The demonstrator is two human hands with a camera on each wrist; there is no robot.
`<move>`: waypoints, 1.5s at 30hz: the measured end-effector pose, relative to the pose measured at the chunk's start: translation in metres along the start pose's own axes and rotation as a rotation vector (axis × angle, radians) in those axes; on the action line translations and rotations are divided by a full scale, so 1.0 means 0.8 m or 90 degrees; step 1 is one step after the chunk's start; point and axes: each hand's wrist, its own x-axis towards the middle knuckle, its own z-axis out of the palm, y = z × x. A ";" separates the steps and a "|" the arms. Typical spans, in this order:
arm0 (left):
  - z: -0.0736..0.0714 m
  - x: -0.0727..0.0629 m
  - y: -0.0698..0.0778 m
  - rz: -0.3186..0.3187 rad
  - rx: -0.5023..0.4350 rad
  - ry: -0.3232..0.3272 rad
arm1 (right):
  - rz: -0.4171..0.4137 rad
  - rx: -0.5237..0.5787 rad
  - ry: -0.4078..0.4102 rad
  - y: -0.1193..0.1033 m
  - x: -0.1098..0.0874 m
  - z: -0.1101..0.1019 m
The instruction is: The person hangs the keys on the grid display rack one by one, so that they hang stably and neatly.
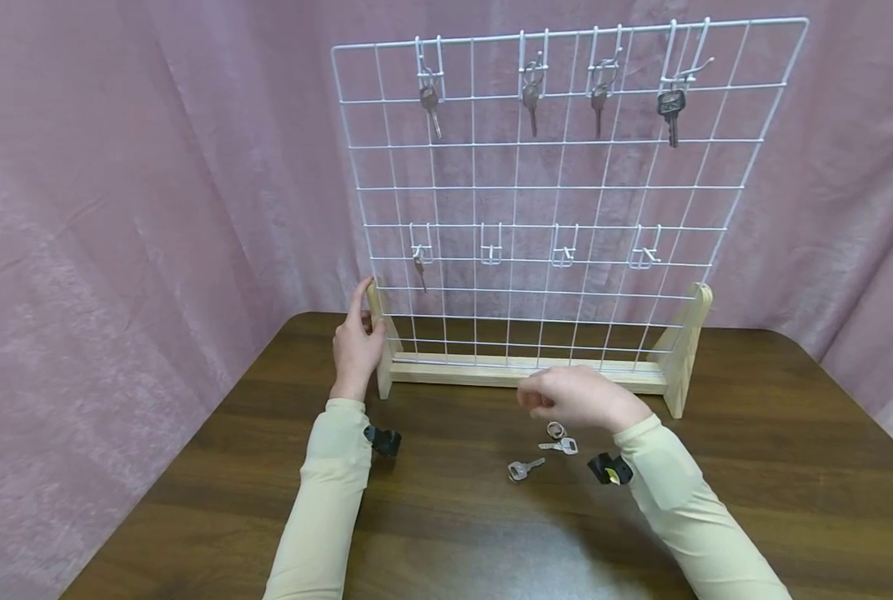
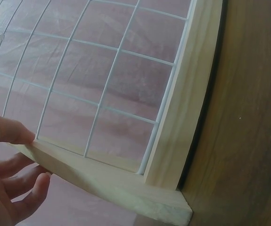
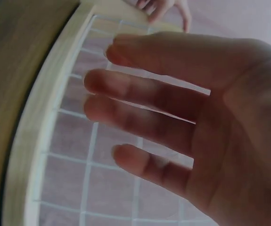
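Wooden upright (image 1: 383,365) is pinched by left hand (image 1: 357,348), right hand (image 1: 583,396) near keys (image 1: 563,447).

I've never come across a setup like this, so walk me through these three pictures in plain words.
There is no machine here: a person works bare-handed. The widest picture comes from a camera worn on the head, looking forward and down; the other two come from cameras worn on the wrists.

The left hand holds the left end of a wooden stand, which carries an upright white wire rack. The right hand hovers over the table, fingers loosely extended, holding nothing that shows.

On the table lie one key, another key and a small metal ring. Five more keys hang from hooks on the rack: four along the top row, one at the left of the lower row.
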 end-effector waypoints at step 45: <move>0.001 -0.002 0.003 0.005 0.001 0.011 | 0.023 0.159 -0.172 0.066 -0.001 0.059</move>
